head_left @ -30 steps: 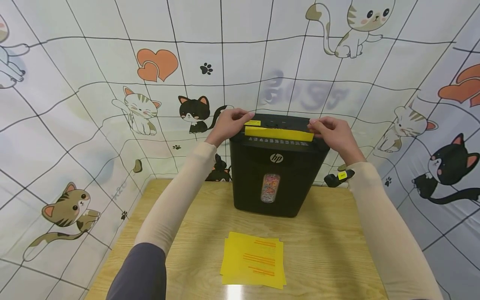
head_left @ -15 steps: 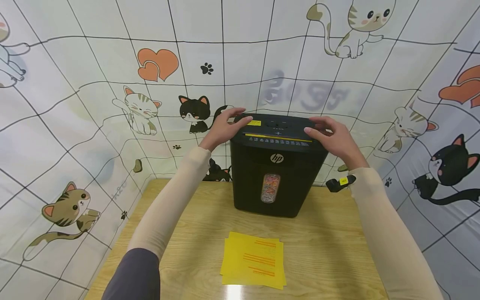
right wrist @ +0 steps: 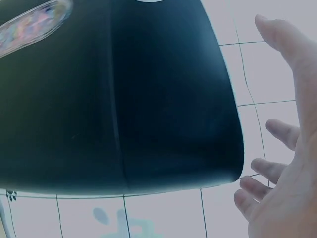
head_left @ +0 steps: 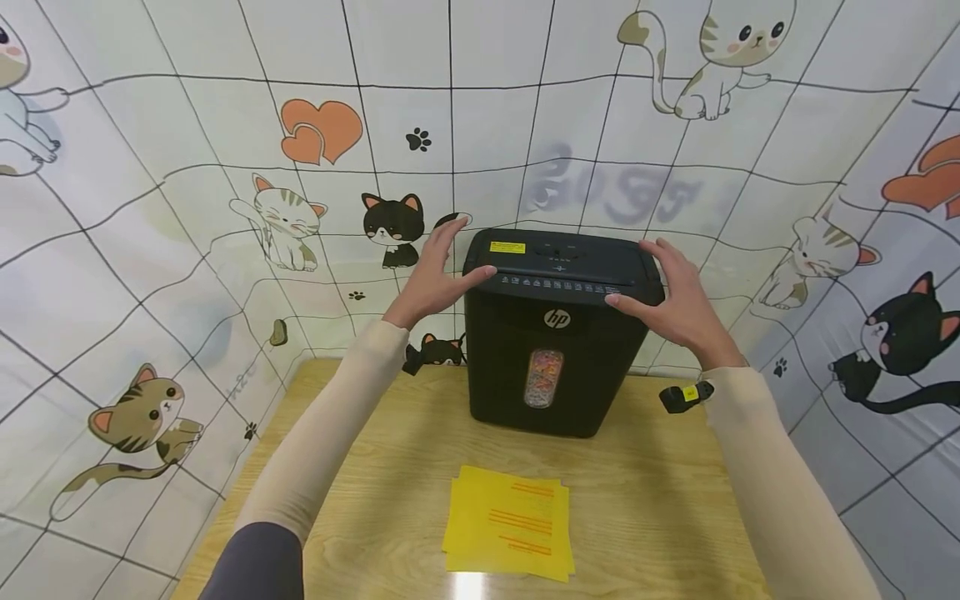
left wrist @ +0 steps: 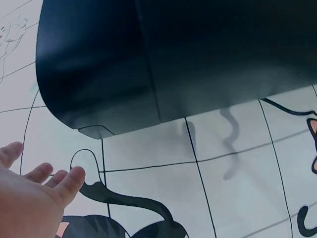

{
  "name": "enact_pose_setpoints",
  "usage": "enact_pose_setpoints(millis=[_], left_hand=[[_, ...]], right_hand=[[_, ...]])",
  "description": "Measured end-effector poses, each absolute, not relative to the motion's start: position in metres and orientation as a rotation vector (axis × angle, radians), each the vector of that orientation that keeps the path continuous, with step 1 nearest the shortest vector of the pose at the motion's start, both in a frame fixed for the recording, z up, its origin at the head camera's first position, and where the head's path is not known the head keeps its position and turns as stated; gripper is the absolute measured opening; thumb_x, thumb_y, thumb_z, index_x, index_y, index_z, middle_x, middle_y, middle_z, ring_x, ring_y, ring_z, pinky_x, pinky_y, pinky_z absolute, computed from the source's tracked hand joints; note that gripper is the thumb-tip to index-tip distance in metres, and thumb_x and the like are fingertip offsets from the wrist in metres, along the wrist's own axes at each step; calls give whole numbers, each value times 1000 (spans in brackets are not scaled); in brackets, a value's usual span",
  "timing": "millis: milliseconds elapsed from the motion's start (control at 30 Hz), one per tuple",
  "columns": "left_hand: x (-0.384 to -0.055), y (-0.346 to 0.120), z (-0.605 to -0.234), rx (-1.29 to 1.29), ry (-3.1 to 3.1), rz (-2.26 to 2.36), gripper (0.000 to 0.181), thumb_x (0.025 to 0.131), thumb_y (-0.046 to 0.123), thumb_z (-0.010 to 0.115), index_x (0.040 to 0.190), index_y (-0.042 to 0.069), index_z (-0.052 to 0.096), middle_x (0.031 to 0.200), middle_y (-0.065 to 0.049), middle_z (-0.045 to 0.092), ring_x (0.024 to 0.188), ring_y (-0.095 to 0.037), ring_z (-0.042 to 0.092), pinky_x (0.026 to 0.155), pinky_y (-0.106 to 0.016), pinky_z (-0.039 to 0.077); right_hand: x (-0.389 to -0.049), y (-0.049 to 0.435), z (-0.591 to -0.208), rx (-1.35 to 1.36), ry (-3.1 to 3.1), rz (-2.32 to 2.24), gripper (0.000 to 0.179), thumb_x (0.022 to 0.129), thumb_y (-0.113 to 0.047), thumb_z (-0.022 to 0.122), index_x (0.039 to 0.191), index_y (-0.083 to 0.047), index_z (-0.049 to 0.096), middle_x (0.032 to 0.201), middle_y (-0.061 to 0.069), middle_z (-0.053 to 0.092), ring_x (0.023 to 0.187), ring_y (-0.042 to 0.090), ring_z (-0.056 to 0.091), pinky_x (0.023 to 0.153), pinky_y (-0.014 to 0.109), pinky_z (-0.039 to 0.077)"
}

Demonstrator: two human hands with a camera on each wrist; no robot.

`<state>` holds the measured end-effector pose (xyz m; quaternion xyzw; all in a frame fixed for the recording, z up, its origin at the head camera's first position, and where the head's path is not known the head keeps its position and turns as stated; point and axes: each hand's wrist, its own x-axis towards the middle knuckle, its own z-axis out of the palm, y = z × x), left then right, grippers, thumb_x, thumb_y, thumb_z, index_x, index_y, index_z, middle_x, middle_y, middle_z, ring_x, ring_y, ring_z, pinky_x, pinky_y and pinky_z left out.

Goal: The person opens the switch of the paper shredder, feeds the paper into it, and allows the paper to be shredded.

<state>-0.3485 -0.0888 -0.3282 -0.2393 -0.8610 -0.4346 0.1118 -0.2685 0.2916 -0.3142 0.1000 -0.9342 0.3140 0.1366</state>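
Note:
A black HP paper shredder (head_left: 510, 358) stands upright at the back of the table, with a small window showing coloured shreds (head_left: 543, 377). No yellow paper shows in its top slot. My left hand (head_left: 437, 279) is spread beside the shredder's upper left corner, thumb at the top edge. On the other side my right hand (head_left: 671, 296) is spread around the upper right corner, its thumb over the front edge. In both wrist views the left hand (left wrist: 37, 198) and the right hand (right wrist: 290, 144) have their fingers apart, holding nothing. Yellow printed sheets (head_left: 510, 525) lie stacked in front of the shredder.
The wooden table (head_left: 645, 500) meets a white cloth backdrop (head_left: 480, 125) printed with grid lines and cartoon cats, at the back and both sides. A black strap piece (head_left: 684, 397) hangs by my right wrist.
A yellow sheet held in both hands at the slot has gone down into the shredder and out of sight. Both hands have let go and moved outward to its sides.

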Motion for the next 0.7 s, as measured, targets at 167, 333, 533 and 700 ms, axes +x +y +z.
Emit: enact_pose_setpoints(millis=[167, 333, 533, 700], left_hand=[[-342, -94, -343, -678, -2514, -1189, 98, 86, 67, 71, 164, 38, 18, 173, -1, 10, 161, -24, 11, 122, -66, 26], [-335, -102, -365, -644, -2531, -1146, 101, 83, 71, 70, 162, 45, 13, 174, 2, 6, 161, -24, 9, 121, -66, 27], [-325, -112, -391, -599, -2546, -1126, 104, 81, 71, 72, 162, 48, 11, 174, 5, 1, 161, -25, 6, 118, -69, 30], [-317, -118, -412, -567, -2540, -1157, 103, 81, 70, 74, 159, 54, 9, 173, 9, 1, 161, -24, 8, 114, -68, 37]], right_hand=[[-260, 295, -328, 269, -2668, 881, 108, 85, -55, 78, 165, -34, 9, 175, 6, -2, 161, 39, -2, 116, 80, 10], [-252, 299, -345, 234, -2654, 877, 117, 82, -55, 80, 165, -35, 1, 175, 6, -5, 160, 41, -4, 117, 80, 7], [-243, 306, -364, 219, -2646, 862, 123, 79, -53, 85, 165, -36, -2, 175, 2, -6, 160, 42, 0, 114, 81, 13], [-237, 312, -382, 201, -2645, 884, 126, 78, -52, 85, 165, -35, -5, 174, 4, -8, 159, 46, -1, 113, 82, 11]])
